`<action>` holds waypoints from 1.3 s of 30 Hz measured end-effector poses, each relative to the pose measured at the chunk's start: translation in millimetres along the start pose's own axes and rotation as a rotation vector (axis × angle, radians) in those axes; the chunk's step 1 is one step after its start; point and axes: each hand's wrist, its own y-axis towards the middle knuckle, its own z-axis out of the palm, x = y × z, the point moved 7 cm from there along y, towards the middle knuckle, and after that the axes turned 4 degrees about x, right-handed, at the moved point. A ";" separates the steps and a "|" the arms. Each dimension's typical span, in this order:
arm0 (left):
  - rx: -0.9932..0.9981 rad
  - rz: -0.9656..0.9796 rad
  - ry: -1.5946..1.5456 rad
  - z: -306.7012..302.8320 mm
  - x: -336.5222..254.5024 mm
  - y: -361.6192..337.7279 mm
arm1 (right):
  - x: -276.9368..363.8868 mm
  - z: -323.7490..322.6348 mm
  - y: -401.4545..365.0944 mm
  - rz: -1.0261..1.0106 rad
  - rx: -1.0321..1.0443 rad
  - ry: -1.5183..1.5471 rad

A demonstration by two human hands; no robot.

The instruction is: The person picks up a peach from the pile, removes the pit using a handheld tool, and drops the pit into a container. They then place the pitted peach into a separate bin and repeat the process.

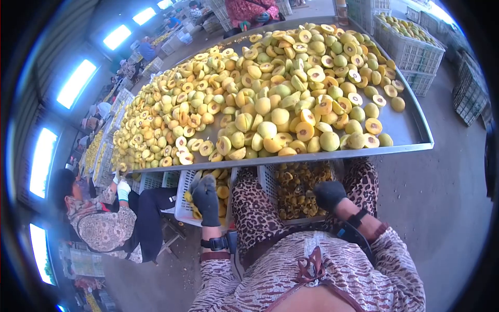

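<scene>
My left hand (206,199), in a dark grey glove, is over a white plastic basket (180,210) of yellow peach halves (222,191). Its fingers look curled in; what they hold, if anything, is hidden. My right hand (328,196), gloved the same way, is closed like a fist at the right side of a crate holding brown-yellow pits and scraps (299,190). Whatever it grips cannot be made out. Beyond both hands, a metal-rimmed table (291,159) bears a large heap of whole and halved yellow peaches (280,99), many cut faces showing brown pits or hollows.
At my left sits a co-worker (106,226) with a white-gloved hand near the table corner. Another person in red (250,11) is at the far side. Stacked crates (408,49), the top one full of peaches, stand right of the table. A further crate (468,93) is beyond.
</scene>
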 end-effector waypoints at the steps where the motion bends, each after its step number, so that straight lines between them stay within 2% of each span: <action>1: -0.055 0.158 -0.069 14.2 -53.5 9.7 | -5.7 -18.2 -4.3 0.093 -0.090 0.151; 2: 0.005 0.150 -0.243 36.2 -95.8 21.1 | -10.3 -23.5 -13.5 0.190 -0.169 0.315; 3: 0.092 0.085 -0.441 63.8 -126.8 32.1 | -19.1 -13.0 -6.6 0.120 -0.336 0.379; 4: 0.159 0.058 -0.612 97.3 -152.9 41.9 | -20.9 -13.5 -9.4 0.132 -0.338 0.366; 5: 0.200 0.123 -0.592 132.2 -173.5 50.0 | -23.6 -12.4 -11.5 0.075 -0.336 0.803; 6: 0.159 0.312 -0.196 150.4 -208.2 54.0 | -24.4 -12.6 -13.5 0.009 -0.327 1.236; 7: 0.342 0.263 0.103 166.8 -238.3 57.5 | -23.4 -19.3 -22.2 0.034 -0.369 1.312; 8: 0.378 0.281 0.214 183.4 -254.1 56.9 | -26.9 -20.6 -30.0 0.041 -0.377 1.287; 11: 0.466 0.315 0.201 209.2 -265.4 53.5 | -35.1 -38.8 -48.8 0.113 -0.501 1.063; 13: 0.513 0.356 -0.013 210.8 -254.1 52.4 | -31.5 -53.0 -50.2 0.105 -0.551 1.088; 14: 0.516 0.353 -0.002 212.4 -248.8 49.3 | -30.4 -59.2 -47.5 0.086 -0.605 1.110; 15: 0.519 0.237 -0.515 202.7 -247.6 51.1 | -23.0 -74.3 -44.2 0.014 -0.739 0.976; 16: 0.501 0.108 -1.023 194.6 -244.1 53.0 | -18.6 -80.6 -39.1 0.007 -0.744 0.987; 18: 0.629 -0.264 -1.327 177.6 -233.0 40.5 | -1.1 -96.9 -36.3 -0.027 -0.734 0.919; 19: 0.654 -0.362 -1.484 161.1 -236.5 29.7 | 8.3 -106.9 -34.8 -0.041 -0.750 0.765; 20: 0.670 -0.463 -1.644 150.6 -235.6 17.1 | 15.0 -111.6 -30.6 -0.047 -0.738 0.782; 21: 0.663 -0.472 -1.630 149.1 -230.7 6.5 | 19.6 -114.4 -25.2 -0.006 -0.708 0.780; 23: 0.397 -0.062 -1.260 128.8 -229.6 5.7 | 15.7 -101.2 -7.7 0.039 -0.660 0.864; 26: 0.388 -0.017 -1.257 121.1 -224.6 2.6 | 23.2 -102.1 -1.3 -0.030 -0.733 0.797; 28: 0.417 -0.097 -1.341 122.6 -225.5 0.8 | 25.0 -95.5 3.8 -0.041 -0.731 0.824; 30: 0.178 0.315 -0.876 99.5 -247.1 -2.6 | 22.1 -88.3 5.6 -0.044 -0.729 0.846; 31: 0.185 0.312 -0.879 103.0 -252.3 -5.8 | 24.9 -86.4 4.3 -0.095 -0.731 0.772; 33: 0.207 -0.080 -1.241 120.3 -242.8 -6.6 | 29.8 -86.8 -1.6 -0.143 -0.730 0.698; 34: 0.208 -0.084 -1.243 115.7 -243.6 -8.0 | 31.3 -86.3 -5.4 -0.184 -0.662 0.886; 35: 0.297 -0.042 -1.255 111.9 -249.6 -10.0 | 32.9 -84.3 -7.7 -0.225 -0.590 1.071; 36: 0.385 0.007 -1.266 108.6 -259.7 -9.9 | 32.5 -85.1 -10.4 -0.227 -0.593 1.066; 37: 0.436 -0.051 -1.422 109.5 -266.8 -8.8 | 35.0 -86.3 -12.9 -0.342 -0.572 1.227; 38: 0.437 -0.046 -1.422 104.7 -269.2 -9.0 | 37.0 -86.1 -16.3 -0.459 -0.545 1.389; 39: 0.574 -0.168 -1.598 106.8 -270.0 -15.5 | 35.4 -70.0 -13.5 -0.445 -0.347 1.405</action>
